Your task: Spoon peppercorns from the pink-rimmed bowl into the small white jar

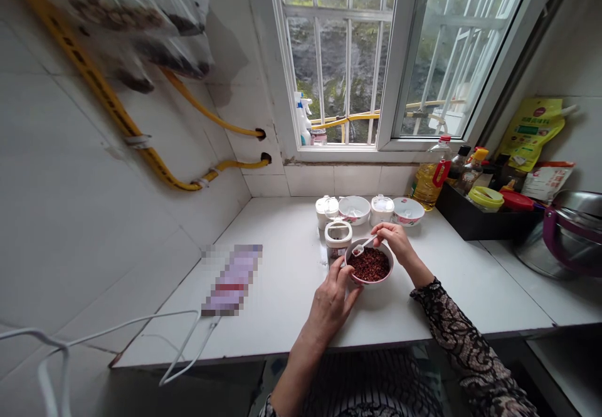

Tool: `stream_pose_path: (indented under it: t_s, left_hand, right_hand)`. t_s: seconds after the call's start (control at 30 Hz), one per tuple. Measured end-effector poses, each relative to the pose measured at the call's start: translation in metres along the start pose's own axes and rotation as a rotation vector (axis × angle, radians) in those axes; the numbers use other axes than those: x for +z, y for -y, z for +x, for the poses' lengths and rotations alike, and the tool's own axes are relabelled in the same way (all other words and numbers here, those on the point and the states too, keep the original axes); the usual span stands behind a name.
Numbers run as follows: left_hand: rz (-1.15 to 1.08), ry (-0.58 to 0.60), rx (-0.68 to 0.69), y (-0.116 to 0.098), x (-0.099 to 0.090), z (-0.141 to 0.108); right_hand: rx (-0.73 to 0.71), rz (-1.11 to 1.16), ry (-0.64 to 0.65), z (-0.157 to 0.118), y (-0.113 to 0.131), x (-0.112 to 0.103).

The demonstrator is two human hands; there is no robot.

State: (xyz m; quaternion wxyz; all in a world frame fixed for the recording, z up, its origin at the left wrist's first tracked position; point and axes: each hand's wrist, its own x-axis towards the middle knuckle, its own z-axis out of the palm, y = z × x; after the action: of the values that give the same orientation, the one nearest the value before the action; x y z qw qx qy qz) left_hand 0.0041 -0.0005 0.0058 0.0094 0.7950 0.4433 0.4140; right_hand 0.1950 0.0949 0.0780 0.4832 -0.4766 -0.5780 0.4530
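Observation:
A bowl [376, 278] full of small dark red pieces stands on the white counter. My left hand [333, 293] holds its left side, with the fingers at the rim and the thumb low on the wall. In my right hand [395, 241] a small white spoon [359, 249] is pinched by its handle, and its scoop is over the left part of the red pieces. Just behind the bowl on the left stands a clear jar [338, 235] with a white rim. Farther back are two white-lidded jars [327, 211] [382, 209] and two pale bowls [354, 210] [408, 211].
An oil bottle [427, 179] and a black box [470, 215] of condiments stand at the back right, near a metal pot [545, 248]. A blurred purple object [232, 282] rests at the left beside a white wire stand [181, 342]. The counter's front edge [376, 343] is close to me.

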Motion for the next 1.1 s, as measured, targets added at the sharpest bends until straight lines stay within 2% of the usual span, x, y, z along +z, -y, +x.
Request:
stream_pose_path:
  t_s: [0.1,0.23,0.37,0.47,0.57,0.63,0.87,1.1]
  left_hand:
    - [0.009,0.004,-0.005,0.000,0.001,0.000]
    - [0.012,0.003,-0.006,0.002,0.003,-0.002]
    - [0.010,0.011,-0.018,0.003,0.004,-0.003]
    - [0.006,0.023,-0.023,0.003,0.004,-0.004]
    - [0.005,0.033,-0.023,0.003,0.003,-0.004]
    - [0.006,0.029,-0.019,0.003,0.003,-0.004]
    - [0.005,0.021,-0.027,0.002,0.002,-0.003]
    - [0.006,0.012,-0.011,0.001,0.001,-0.002]
  right_hand:
    - [-0.095,0.010,-0.059,-0.001,0.004,0.004]
    - [-0.338,-0.132,-0.104,-0.007,0.009,0.017]
    - [-0.581,-0.473,0.007,-0.013,0.011,0.028]
    - [-0.657,-0.546,0.008,-0.015,0.013,0.024]
    - [-0.613,-0.499,-0.122,-0.015,0.013,0.013]
    - [-0.564,-0.495,-0.136,-0.015,0.012,0.006]
    - [-0.450,-0.571,0.133,-0.014,0.002,0.014]
    - [-0.078,-0.199,0.114,-0.009,0.000,0.009]
